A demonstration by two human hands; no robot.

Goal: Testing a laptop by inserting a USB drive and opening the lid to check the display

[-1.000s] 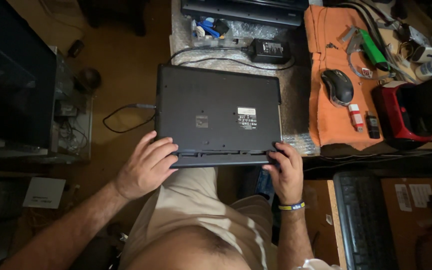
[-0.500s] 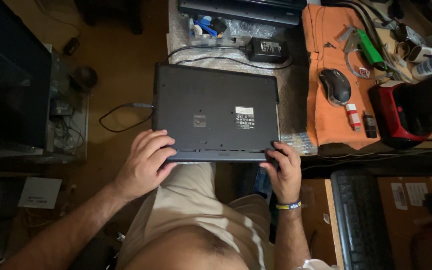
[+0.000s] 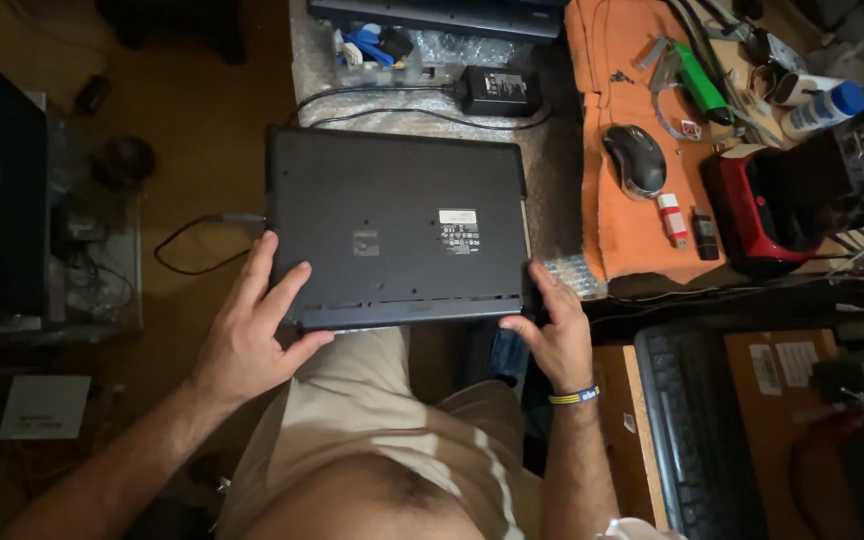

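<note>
A black laptop lies upside down, its underside with small labels facing up, partly over my lap and partly on bubble wrap. My left hand grips its near left corner, fingers spread on top and thumb under the edge. At the near right corner, my right hand holds the edge; a striped band circles that wrist.
A black power adapter and its cable lie beyond the laptop. On an orange cloth to the right sit a mouse, a green tool and small sticks. A red and black device and a keyboard are further right.
The laptop sits slightly further from me in the view. My left hand has slid from the near edge's middle toward the left corner; my right hand keeps its corner.
</note>
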